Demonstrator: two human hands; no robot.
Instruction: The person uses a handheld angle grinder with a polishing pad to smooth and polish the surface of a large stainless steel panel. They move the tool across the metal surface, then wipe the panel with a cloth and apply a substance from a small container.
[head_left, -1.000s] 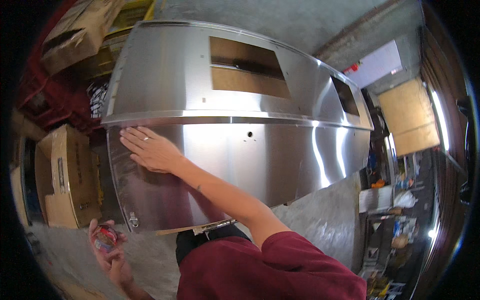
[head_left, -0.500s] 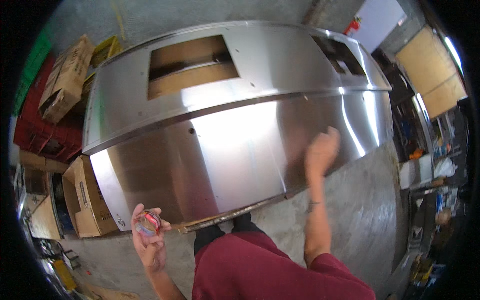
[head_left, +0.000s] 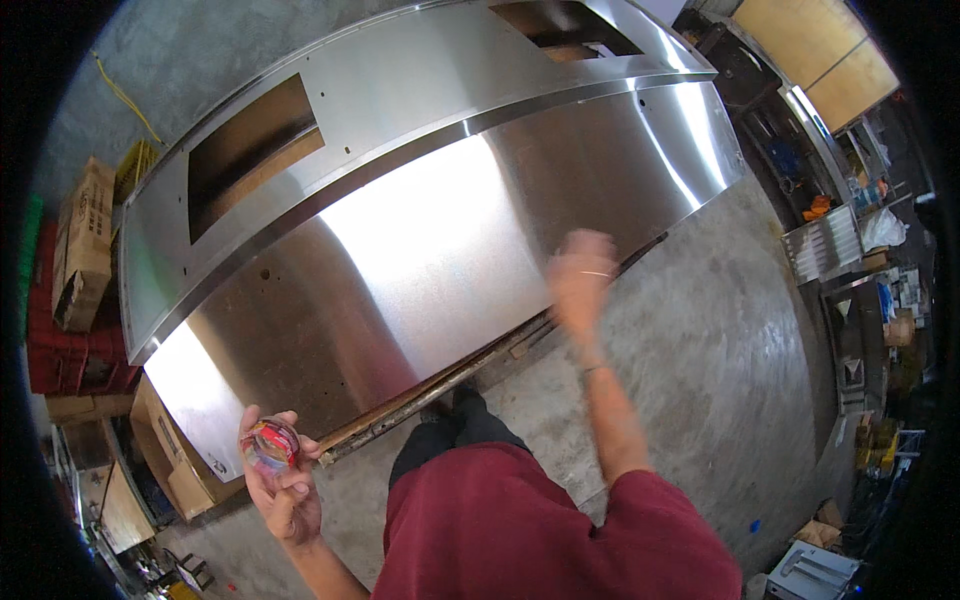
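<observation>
My left hand (head_left: pixel 281 508) is closed around a small, round, see-through container with red markings (head_left: pixel 271 444), held at the near left corner of a large stainless steel unit. Its exact kind is unclear. Over the near edge of the unit's shiny steel top (head_left: pixel 440 262) is my right hand (head_left: pixel 580 283), smeared by motion. A thin pale streak crosses it, and its fingers cannot be made out. Behind the top rises a steel panel (head_left: pixel 400 95) with two rectangular cut-outs and several small holes.
Cardboard boxes (head_left: pixel 86 235) and red crates (head_left: pixel 75 350) stand at the left. A worn wooden beam (head_left: pixel 390 425) runs under the unit's near edge, by my feet. Cluttered shelves (head_left: pixel 850 345) line the right side, and a grey metal box (head_left: pixel 812 575) lies at lower right.
My view has turned and shifted to the right, so the unit sits higher and more slanted. My right hand has come nearer to the top's front edge. The left hand keeps hold of the round container.
</observation>
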